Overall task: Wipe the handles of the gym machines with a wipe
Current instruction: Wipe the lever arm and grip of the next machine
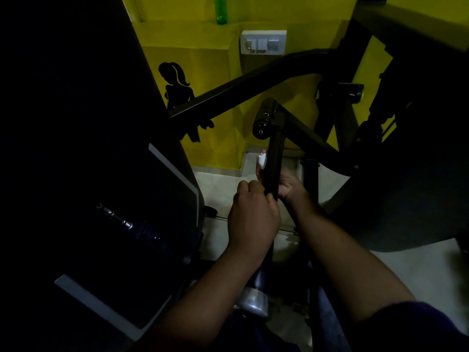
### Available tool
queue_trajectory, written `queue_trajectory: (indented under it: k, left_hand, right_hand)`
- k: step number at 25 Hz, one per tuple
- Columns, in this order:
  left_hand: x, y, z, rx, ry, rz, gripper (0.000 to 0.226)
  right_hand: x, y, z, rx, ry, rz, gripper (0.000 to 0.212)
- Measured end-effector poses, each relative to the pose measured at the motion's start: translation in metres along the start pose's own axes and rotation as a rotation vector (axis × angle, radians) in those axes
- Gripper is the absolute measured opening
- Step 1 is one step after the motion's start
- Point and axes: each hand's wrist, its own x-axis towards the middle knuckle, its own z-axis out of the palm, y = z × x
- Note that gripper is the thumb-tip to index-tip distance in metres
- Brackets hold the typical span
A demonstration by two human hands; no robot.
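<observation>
Yellow wall [215,80] fills the background of the head view, dimly lit, with a black silhouette decal [177,95] of a figure on it, a white switch panel [263,42] higher up and a green bottle [220,10] on a ledge at the top. A dark slanted panel [88,148] blocks the whole left side, and a black frame bar [253,82] of the gym machine crosses diagonally in front of the wall. Pale floor [220,184] shows below, between the machine parts.

At centre stands the black handle [272,161], a long tube running nearly upright, tilted slightly so its top leans away from the camera. Its upper end meets a short cylinder [265,118] that points down-left.

Both forearms reach in from the bottom edge. The left hand [251,214] is curled around the lower part of the handle, knuckles toward the camera, fingers closed on the tube. The right hand [289,185] comes from the right and passes behind the handle; its fingers appear again on the left of the tube, pinching a white wipe [262,158] that lies against the handle's left side, above the left hand.
</observation>
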Motion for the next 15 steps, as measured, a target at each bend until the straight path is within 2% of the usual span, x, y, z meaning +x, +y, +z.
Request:
queue_trajectory:
  k: [3,6,8,10,11,13,15]
  left_hand:
    - [-0.001,-0.002,0.001,-0.018,0.003,-0.01,0.021]
    - [0.0,-0.002,0.001,-0.023,0.007,-0.019,0.023]
    - [-0.001,-0.003,0.002,-0.037,0.012,-0.023,0.023]
    - [-0.002,-0.005,0.002,-0.057,0.029,-0.018,0.022]
    - [-0.002,-0.006,0.002,-0.066,0.039,-0.015,0.022]
    - [-0.003,-0.009,0.002,-0.086,0.051,0.004,0.023]
    - [-0.003,-0.012,0.002,-0.113,0.035,0.026,0.026]
  right_hand:
    - [-0.011,0.009,-0.005,0.164,-0.024,0.044,0.063]
    - [-0.037,0.031,-0.023,0.16,-0.073,0.038,0.056]
    - [-0.051,0.043,-0.029,0.066,-0.066,-0.04,0.045]
    - [-0.054,0.046,-0.023,-0.001,0.04,-0.203,0.024]
    - [-0.047,0.041,-0.019,-0.08,0.177,-0.329,0.021]
    - [-0.033,0.016,-0.002,-0.432,0.472,-0.601,0.019]
    - [-0.023,-0.012,0.014,-1.056,0.62,-0.818,0.02]
